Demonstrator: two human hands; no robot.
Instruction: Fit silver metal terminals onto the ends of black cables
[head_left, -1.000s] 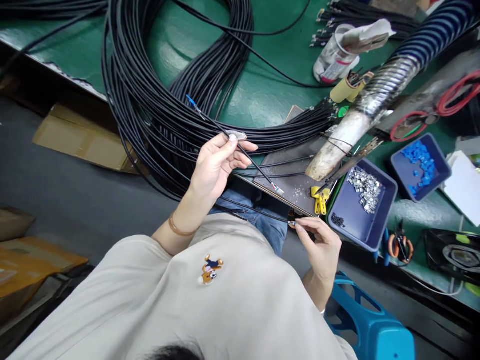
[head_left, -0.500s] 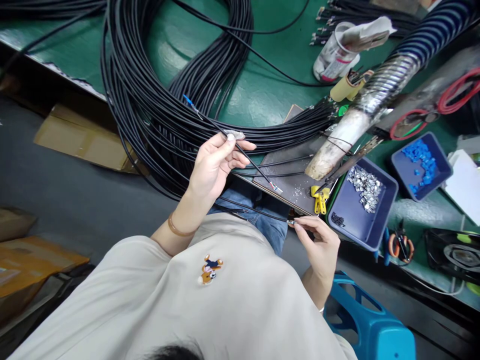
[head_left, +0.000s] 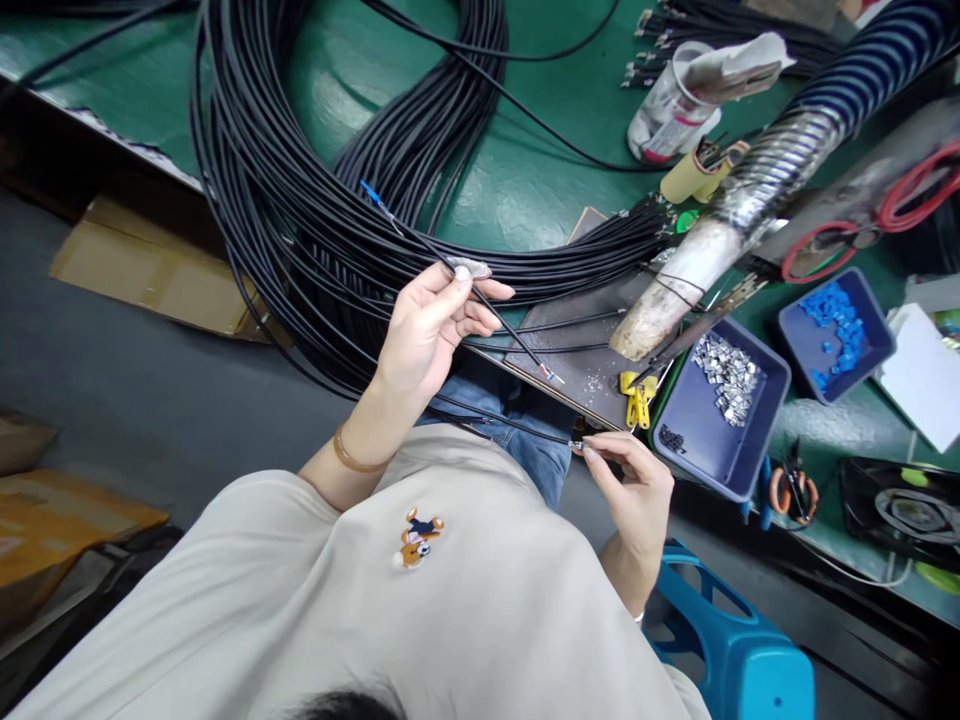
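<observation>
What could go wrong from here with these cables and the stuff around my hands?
Three possible risks:
1. The thin wires bared at the end of the black cable in your left hand could bend or snag.
2. Another cable end, pinched by your right hand, might slip free.
3. The tray of metal pieces sits by the bench edge near that hand, so a bump could spill it.

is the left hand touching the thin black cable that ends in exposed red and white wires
Touching. The head view shows the left hand pinching the thin black cable between thumb and fingers.
</observation>
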